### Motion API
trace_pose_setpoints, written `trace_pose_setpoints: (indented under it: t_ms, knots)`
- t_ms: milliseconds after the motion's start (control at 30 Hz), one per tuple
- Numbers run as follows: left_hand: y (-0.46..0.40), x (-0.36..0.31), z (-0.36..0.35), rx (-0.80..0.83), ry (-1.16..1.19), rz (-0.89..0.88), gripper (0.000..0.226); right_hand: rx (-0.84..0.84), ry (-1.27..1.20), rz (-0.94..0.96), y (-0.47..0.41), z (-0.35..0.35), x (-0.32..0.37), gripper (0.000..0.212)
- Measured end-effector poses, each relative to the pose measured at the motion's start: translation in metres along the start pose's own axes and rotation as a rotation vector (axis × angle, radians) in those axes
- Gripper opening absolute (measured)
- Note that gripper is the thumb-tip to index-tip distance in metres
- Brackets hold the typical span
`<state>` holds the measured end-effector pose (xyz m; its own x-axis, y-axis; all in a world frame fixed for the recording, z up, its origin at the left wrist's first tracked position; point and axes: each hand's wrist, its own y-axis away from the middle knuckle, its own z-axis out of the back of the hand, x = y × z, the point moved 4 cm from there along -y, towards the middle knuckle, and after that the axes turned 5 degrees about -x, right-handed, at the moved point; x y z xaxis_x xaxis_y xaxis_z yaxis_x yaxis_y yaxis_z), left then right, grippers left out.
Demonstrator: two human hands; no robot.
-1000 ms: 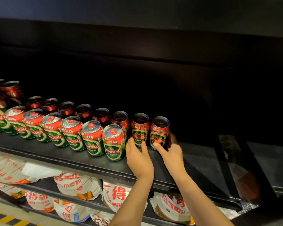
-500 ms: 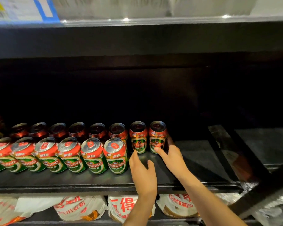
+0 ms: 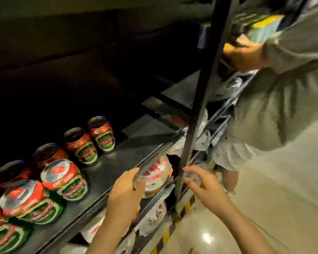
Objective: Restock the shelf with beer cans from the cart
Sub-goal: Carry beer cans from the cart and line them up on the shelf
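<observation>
Red-and-green beer cans stand in two rows on the dark shelf (image 3: 117, 162); the rightmost can (image 3: 102, 133) ends the back row, and a front can (image 3: 64, 177) sits nearer the edge. My left hand (image 3: 126, 187) hovers off the shelf's front edge with its fingers apart and nothing in it. My right hand (image 3: 203, 182) is further right, beside the black upright post (image 3: 196, 107), fingers spread, also empty. Neither hand touches a can. No cart is in view.
Another person in a grey-green shirt (image 3: 283, 98) stands close on the right, their hand (image 3: 244, 52) up at the rack. White bags with red print (image 3: 154, 177) fill the shelf below. Yellow-black tape (image 3: 174, 222) edges the glossy floor.
Both hands have come back off the two rightmost cans and out past the shelf edge. The view has swung right and tilted, bringing in the post, the floor and the other person.
</observation>
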<state>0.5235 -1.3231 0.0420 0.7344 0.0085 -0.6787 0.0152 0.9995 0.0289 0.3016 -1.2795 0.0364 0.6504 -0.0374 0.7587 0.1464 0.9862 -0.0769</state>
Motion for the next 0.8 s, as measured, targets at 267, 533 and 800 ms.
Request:
trace_pose_setpoints:
  t_ms: [267,533,800]
  knots:
    - [0.112,-0.105,-0.112,0.522,0.08,-0.393,0.037,-0.406,0.187,-0.489,0.238,0.11,-0.074,0.029]
    - [0.328,-0.164,-0.188,1.047,0.217,-0.566,0.027,-0.835,0.045,-0.88,0.517,0.129,-0.073,0.022]
    - [0.565,-0.167,-0.209,1.253,0.184,-0.781,0.034,-1.103,0.002,-1.228,0.781,0.109,-0.039,0.02]
